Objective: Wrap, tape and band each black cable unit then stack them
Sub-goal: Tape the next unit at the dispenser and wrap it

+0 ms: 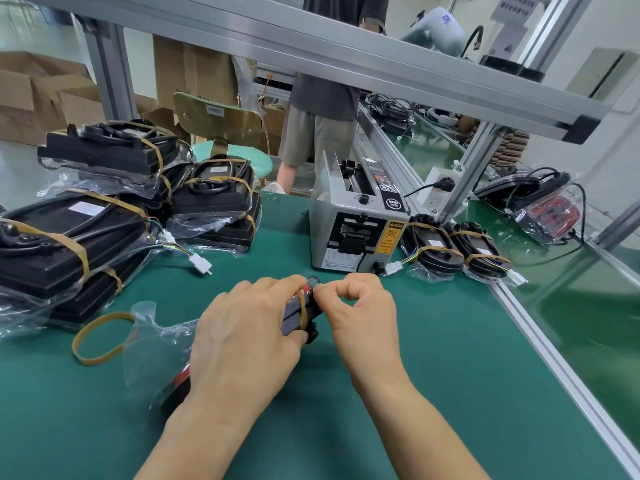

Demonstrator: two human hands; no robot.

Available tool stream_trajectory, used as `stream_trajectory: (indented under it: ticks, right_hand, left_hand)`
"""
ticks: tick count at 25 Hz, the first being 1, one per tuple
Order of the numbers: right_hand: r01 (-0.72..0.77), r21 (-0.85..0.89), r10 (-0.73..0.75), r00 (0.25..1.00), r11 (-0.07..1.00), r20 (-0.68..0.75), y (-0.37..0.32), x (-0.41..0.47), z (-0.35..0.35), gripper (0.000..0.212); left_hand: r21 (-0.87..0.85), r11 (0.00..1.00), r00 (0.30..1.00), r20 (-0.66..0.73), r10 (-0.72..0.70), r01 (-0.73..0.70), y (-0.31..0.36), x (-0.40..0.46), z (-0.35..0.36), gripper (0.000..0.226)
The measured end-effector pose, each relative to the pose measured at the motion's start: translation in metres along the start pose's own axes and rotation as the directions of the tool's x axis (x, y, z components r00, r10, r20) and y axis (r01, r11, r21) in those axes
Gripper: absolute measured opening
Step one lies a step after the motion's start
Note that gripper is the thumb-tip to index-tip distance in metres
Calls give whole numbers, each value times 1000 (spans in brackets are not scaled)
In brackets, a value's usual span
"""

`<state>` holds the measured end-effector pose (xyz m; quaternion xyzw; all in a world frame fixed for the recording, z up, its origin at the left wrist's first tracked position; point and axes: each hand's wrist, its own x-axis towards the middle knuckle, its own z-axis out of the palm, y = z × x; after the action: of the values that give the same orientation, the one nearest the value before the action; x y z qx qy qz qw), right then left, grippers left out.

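Left hand palm-down at centre frame, fingers curled round black unit, right hand pinching its band

left hand gripping, right hand pinching

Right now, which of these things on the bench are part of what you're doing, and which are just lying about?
In use:
- black cable unit, gripped by the left hand
- rubber band on it, right hand pinching at its end
- plastic bag around it
- spare rubber band
- tape dispenser
- finished stack

Lying about:
- chair
- cardboard boxes
- power strip
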<state>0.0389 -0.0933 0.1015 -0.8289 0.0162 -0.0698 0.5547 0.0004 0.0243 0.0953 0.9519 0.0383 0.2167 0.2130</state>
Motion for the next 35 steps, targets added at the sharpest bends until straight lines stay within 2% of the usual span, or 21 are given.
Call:
stream_trajectory:
  ticks: [5, 7, 8, 11, 12, 15, 18, 20, 22, 24, 26, 28, 29, 31, 33, 35]
  right_hand:
    - [34, -121, -36, 999, 992, -12, 2, -1, 0, 19]
    - [19, -121, -22, 1000, 993, -23, 3, -1, 2, 14]
    - [-18, -73, 16, 999, 997, -37, 3, 1, 2, 9]
    - [-192, 198, 208, 976, 961, -62, 7, 6, -1, 25]
    - [-197, 245, 215, 976, 949, -46, 7, 6, -2, 26]
    - [-113, 182, 96, 991, 977, 95, 8, 0, 4, 25]
    - [-116, 205, 69, 972, 972, 224, 10, 1, 0, 27]
    - [-122, 232, 53, 958, 965, 283, 10, 8, -7, 32]
    - [-158, 264, 71, 948, 951, 311, 8, 17, -11, 28]
    - [-185, 283, 94, 947, 941, 306, 8, 24, -9, 21]
    - [-206, 265, 142, 960, 942, 242, 20, 26, -9, 19]
    - [-227, 294, 181, 968, 929, 174, 34, 20, -16, 17]
    - [-183, 315, 136, 977, 931, 165, 38, 15, -21, 16]
    - [64, 208, -114, 964, 976, 241, 37, 8, -30, 45]
    - [353, 34, -339, 861, 935, 379, 19, 10, -36, 76]
    - [510, -34, -442, 776, 860, 450, -2, 20, -43, 90]
  left_hand:
    - [7, 1000, 1000, 11, 5, -5, 1, 0, 0, 50]
    - [11, 1000, 1000, 12, 10, -10, 0, -1, 0, 52]
    - [11, 1000, 1000, 14, 10, -10, 0, -1, 0, 53]
    - [5, 1000, 999, 34, 2, -2, 0, -1, -1, 55]
    - [6, 1000, 999, 39, 4, -5, 0, -1, -1, 55]
    - [12, 1000, 999, 32, 13, -13, -1, -1, -1, 55]
    - [-14, 1000, 999, 30, 10, -10, 0, 0, -1, 55]
    - [-20, 1000, 999, 32, 16, -16, 1, -1, -1, 56]
    - [-9, 999, 999, 31, 35, -35, 1, -3, -1, 58]
    - [3, 999, 998, 32, 46, -46, 2, -3, -3, 58]
    - [-17, 999, 999, 15, 38, -38, 1, -2, -7, 56]
    - [-119, 993, 1000, -11, 19, -20, -4, -1, -11, 54]
    - [-220, 975, 999, -38, -3, -6, -9, 1, -14, 55]
    - [-516, 856, 997, -50, -50, 17, -21, 7, -20, 63]
    - [-767, 642, 1000, -20, -10, -9, -34, 13, -26, 71]
    - [-908, 409, 995, -73, 60, -92, -45, 16, -31, 74]
